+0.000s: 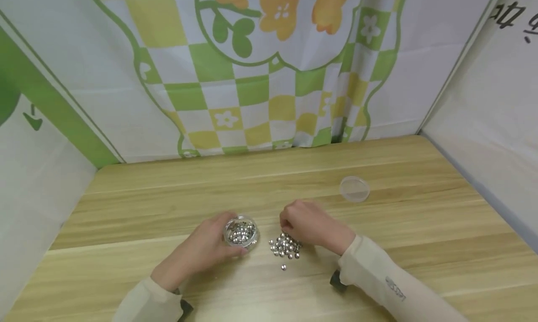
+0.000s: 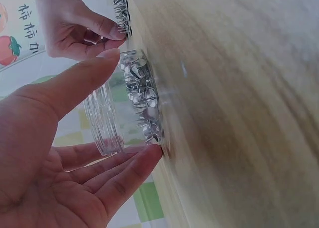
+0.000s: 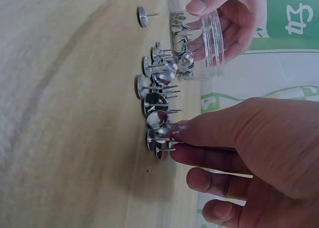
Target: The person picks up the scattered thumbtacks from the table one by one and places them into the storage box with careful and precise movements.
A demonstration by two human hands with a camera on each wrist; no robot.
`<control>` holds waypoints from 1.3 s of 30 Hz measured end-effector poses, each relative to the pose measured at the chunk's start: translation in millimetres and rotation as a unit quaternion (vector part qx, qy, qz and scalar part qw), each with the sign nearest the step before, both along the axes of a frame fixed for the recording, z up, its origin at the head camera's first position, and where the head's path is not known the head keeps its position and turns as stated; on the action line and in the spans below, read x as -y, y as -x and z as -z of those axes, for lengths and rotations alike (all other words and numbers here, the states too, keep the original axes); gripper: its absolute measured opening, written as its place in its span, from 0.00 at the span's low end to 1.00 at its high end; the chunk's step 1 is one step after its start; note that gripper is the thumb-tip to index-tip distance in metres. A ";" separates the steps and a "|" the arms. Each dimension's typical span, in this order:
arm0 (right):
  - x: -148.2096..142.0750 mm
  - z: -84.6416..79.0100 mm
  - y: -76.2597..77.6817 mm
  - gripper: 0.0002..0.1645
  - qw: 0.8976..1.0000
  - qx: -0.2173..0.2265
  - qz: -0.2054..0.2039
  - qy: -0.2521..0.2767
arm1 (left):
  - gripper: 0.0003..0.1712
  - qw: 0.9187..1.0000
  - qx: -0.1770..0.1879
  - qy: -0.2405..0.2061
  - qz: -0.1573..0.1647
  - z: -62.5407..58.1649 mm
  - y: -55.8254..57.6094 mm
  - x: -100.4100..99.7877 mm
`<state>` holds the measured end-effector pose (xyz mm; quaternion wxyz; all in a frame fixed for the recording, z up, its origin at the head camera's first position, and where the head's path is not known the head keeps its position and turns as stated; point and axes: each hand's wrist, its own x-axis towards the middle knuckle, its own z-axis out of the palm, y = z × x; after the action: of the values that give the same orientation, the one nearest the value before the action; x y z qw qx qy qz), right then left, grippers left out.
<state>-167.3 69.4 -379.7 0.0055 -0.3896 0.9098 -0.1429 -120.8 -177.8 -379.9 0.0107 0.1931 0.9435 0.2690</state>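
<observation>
In the head view, my left hand [image 1: 208, 245] holds a clear round plastic container [image 2: 103, 121] between thumb and fingers, its mouth facing up. Silver thumbtacks [image 1: 241, 232] cover the container's bottom. Just right of it, a small pile of loose thumbtacks [image 1: 285, 246] sits on the wooden table, many with points up. My right hand [image 1: 308, 223] reaches in at the pile's far edge. Seen from the right wrist, its thumb and index finger pinch a thumbtack [image 3: 173, 132] there, the fingertips partly covering it. The other fingers curl loosely away from the pile.
A clear round lid [image 1: 355, 189] lies on the table [image 1: 168, 186] beyond the right hand. One stray thumbtack [image 1: 283, 267] is apart from the pile, on the near side. A checked, flowered curtain [image 1: 252, 93] hangs along the table's far edge, and white walls stand at both sides.
</observation>
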 end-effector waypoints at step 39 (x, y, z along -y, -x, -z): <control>67.2 -31.8 -1.4 0.06 0.995 -0.082 -0.033 0.051 | 0.44 1.000 -0.006 0.008 0.018 2.4 4.4 2.4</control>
<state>-166.0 2.2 -347.9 -0.0844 -0.4301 0.8852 -0.1560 -125.2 -180.2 -382.3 0.0119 0.2115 0.9422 0.2597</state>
